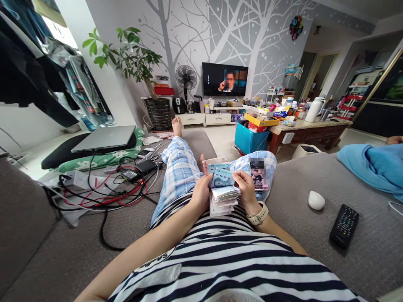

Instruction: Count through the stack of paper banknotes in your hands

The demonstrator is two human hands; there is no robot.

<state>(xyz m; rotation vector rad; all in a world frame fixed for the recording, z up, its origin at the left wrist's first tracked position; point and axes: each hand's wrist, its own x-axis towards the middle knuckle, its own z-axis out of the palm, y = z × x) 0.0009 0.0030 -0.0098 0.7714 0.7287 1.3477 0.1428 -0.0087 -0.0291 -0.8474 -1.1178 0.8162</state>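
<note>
Banknotes (223, 179) with blue-green faces and reddish ones behind them stand fanned out between my two hands over my lap. My left hand (202, 192) is closed on their left edge. The fingers of my right hand (245, 188) pinch the blue-green notes at their right side; a cream watch is on that wrist. Below the upright notes a thick folded stack of banknotes (224, 199) rests against my striped shirt, between the hands. On my right thigh lies a phone (258, 175) with its screen lit.
A white rounded object (316, 200) and a black remote (344, 225) lie on the sofa at right. Tangled cables (126, 188) and a closed laptop (104, 138) are at left. Farther off stand a cluttered table (310, 124), a blue bin (250, 138) and a television (224, 79).
</note>
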